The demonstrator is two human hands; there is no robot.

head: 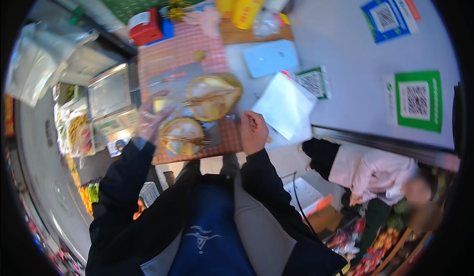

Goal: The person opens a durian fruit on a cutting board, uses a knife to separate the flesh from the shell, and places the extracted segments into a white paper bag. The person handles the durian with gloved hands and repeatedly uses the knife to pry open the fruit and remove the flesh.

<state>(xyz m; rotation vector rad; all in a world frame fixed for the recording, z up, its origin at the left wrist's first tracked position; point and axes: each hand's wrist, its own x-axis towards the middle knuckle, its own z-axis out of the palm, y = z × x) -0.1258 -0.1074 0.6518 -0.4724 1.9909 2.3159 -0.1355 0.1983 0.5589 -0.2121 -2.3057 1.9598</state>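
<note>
Two halves of an opened durian lie before me on a table with a red checked cloth. The larger durian half (213, 96) is farther off, and the smaller durian half (182, 136) is nearer the table's front edge. My left hand (150, 120), in a clear plastic glove, is beside them on the left. Its fingers close around a pale yellow piece (160, 104), blurred, probably durian flesh. My bare right hand (254, 131) is curled into a fist to the right of the halves; nothing can be made out inside it. Under the durian is a grey board (189, 70).
A red device (145, 27), yellow rolls (251, 1) and a light blue case (271, 58) stand at the back. White sheets (285, 103) lie right of my right hand. On the left is a scale (111, 94). A person (374, 168) is at the lower right.
</note>
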